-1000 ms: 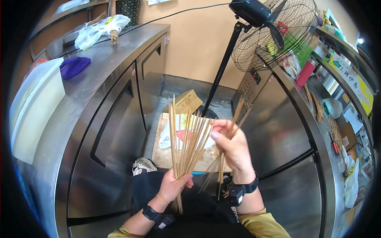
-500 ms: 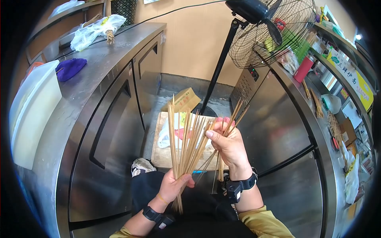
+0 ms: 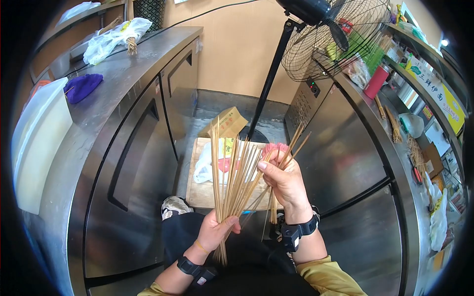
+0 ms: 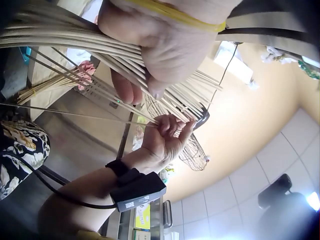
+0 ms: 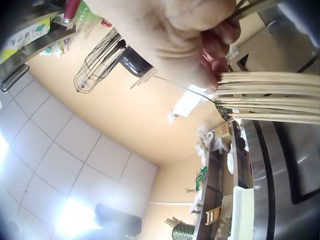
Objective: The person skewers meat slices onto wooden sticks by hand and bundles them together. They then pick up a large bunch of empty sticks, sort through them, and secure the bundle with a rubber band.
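Observation:
In the head view the left hand [image 3: 214, 231] grips a fanned bundle of thin wooden sticks [image 3: 239, 180] near its lower ends. The right hand [image 3: 286, 185] holds a few separate sticks [image 3: 296, 140] between thumb and curled fingers, its fingertips at the bundle's right edge. The left wrist view shows the bundle [image 4: 75, 37] crossing under the left hand [image 4: 165, 45], with the right hand [image 4: 162, 142] beyond it. Close up in the right wrist view, the right hand [image 5: 165, 35] is beside the bundle's upper ends [image 5: 270, 95].
Below the hands is a wooden board [image 3: 200, 196] with a plastic bag [image 3: 203, 167], a pink item [image 3: 276, 148] and more upright sticks [image 3: 273, 209]. Behind stand a cardboard box [image 3: 224, 123] and a black fan [image 3: 335, 37]. Steel counters [image 3: 133, 64] flank both sides.
The right hand was more open a second ago; its fingers are now curled in closer around the separate sticks at the bundle. The left hand has barely moved. The head view has shifted slightly.

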Demonstrator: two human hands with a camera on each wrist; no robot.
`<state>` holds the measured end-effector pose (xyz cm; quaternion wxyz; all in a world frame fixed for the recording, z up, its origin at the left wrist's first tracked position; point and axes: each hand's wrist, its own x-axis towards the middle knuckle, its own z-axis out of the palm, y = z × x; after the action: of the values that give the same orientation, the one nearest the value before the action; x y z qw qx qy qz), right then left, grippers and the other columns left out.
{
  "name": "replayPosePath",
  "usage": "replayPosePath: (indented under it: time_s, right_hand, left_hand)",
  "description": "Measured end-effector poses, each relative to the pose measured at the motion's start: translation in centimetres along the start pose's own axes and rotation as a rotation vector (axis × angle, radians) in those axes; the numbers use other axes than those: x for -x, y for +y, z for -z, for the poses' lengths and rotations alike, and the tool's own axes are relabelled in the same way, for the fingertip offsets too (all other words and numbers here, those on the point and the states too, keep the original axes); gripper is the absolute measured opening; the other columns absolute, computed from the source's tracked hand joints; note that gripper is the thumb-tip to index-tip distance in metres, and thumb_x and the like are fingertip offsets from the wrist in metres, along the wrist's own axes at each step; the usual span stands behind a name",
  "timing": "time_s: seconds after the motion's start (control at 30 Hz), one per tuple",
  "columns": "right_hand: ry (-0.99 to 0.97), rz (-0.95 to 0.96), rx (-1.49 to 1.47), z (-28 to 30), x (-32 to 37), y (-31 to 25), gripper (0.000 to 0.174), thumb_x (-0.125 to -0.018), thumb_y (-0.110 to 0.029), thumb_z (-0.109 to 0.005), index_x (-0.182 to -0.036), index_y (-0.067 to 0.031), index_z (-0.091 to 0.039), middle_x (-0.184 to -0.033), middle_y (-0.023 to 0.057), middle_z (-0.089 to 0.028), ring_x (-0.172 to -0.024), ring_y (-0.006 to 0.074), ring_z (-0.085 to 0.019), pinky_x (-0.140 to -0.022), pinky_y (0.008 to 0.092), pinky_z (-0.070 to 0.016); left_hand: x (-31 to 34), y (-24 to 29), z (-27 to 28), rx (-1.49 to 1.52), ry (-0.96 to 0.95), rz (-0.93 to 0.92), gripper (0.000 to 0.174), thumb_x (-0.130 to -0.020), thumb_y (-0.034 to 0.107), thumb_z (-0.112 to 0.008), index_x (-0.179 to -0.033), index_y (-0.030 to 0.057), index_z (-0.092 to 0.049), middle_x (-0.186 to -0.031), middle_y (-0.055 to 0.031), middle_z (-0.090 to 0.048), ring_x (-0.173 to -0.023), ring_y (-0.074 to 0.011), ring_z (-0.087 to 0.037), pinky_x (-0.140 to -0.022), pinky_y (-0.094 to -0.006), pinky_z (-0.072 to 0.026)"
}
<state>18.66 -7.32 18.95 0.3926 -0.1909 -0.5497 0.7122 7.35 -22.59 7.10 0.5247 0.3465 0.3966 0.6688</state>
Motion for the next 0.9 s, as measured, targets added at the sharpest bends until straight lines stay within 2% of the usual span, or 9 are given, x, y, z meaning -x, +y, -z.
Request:
replayPosePath:
  time_s: [0.2, 0.3, 0.4, 0.6, 0.7, 0.8, 0.9]
  right_hand:
    - [-0.019, -0.021, -0.016, 0.7, 0.2, -0.2, 0.011, -0.08, -0.012, -0.07, -0.082, -0.0089, -0.06, -0.068, -0.0066, -0.056, -0.05, -0.0004, -0.037, -0.045, 0.0163, -0.0236]
    - [0.015, -0.032, -0.01, 0.4, 0.4, -0.5, 0.011, -0.08, -0.009, -0.068, -0.082, -0.0076, -0.057, -0.066, -0.0067, -0.05, -0.05, 0.0014, -0.035, -0.046, 0.0164, -0.0249]
    - [0.065, 0.023, 0.11, 0.3, 0.5, -0.4, 0.009, -0.079, -0.009, -0.068, -0.083, -0.0072, -0.06, -0.068, -0.0068, -0.053, -0.051, 0.001, -0.037, -0.047, 0.0164, -0.0261]
    - [0.059, -0.023, 0.068, 0.9, 0.7, -0.4, 0.014, -0.078, -0.009, -0.069, -0.09, -0.0052, -0.064, -0.073, -0.0044, -0.059, -0.053, 0.0013, -0.04, -0.048, 0.0168, -0.0274]
    - [0.058, -0.033, 0.032, 1.2, 0.3, -0.4, 0.006, -0.079, -0.01, -0.067, -0.08, -0.0079, -0.061, -0.068, -0.007, -0.054, -0.052, 0.0007, -0.038, -0.047, 0.0175, -0.0268]
    - [0.047, 0.159, 0.056, 2.1, -1.5, -2.7, 0.003, -0.081, -0.01, -0.061, -0.081, -0.008, -0.059, -0.066, -0.0045, -0.053, -0.05, 0.0019, -0.038, -0.046, 0.0175, -0.0273]
    - [0.09, 0.39, -0.045, 3.3, -3.5, -7.0, 0.001, -0.084, -0.008, -0.058, -0.083, -0.0086, -0.057, -0.074, 0.0024, -0.057, -0.048, 0.0013, -0.036, -0.042, 0.017, -0.0257]
  left_hand:
    - [-0.2, -0.3, -0.2, 0.004, -0.005, 0.021, 0.018, -0.092, 0.015, -0.056, -0.101, -0.0002, -0.052, -0.077, -0.0062, -0.059, -0.069, -0.013, -0.059, -0.064, -0.0261, -0.0508]
    - [-0.2, -0.3, -0.3, 0.005, -0.013, 0.032, 0.018, -0.092, 0.015, -0.056, -0.101, -0.0001, -0.052, -0.078, -0.0062, -0.059, -0.069, -0.013, -0.058, -0.065, -0.0263, -0.0507]
    - [-0.1, -0.3, -0.4, 0.011, -0.01, 0.037, 0.018, -0.092, 0.015, -0.056, -0.101, -0.0001, -0.052, -0.078, -0.0062, -0.059, -0.069, -0.013, -0.058, -0.065, -0.0265, -0.0507]
    - [-0.1, -0.2, -0.5, 0.028, -0.004, 0.033, 0.017, -0.092, 0.014, -0.056, -0.101, -0.0001, -0.053, -0.078, -0.006, -0.059, -0.069, -0.0126, -0.058, -0.065, -0.0261, -0.0501]
    - [-0.2, -0.2, -0.5, 0.004, -0.018, 0.03, 0.017, -0.091, 0.014, -0.057, -0.101, 0.0, -0.053, -0.077, -0.0059, -0.059, -0.069, -0.0121, -0.058, -0.065, -0.0254, -0.0496]
    - [-0.2, -0.2, -0.5, -0.015, -0.017, 0.034, 0.015, -0.09, 0.012, -0.057, -0.099, 0.0002, -0.053, -0.077, -0.006, -0.059, -0.068, -0.0122, -0.057, -0.064, -0.0253, -0.049]
    - [-0.3, -0.2, -0.7, 0.004, 0.002, 0.042, 0.009, -0.089, 0.007, -0.056, -0.095, 0.0003, -0.054, -0.077, -0.0066, -0.058, -0.067, -0.0131, -0.057, -0.062, -0.026, -0.0489]
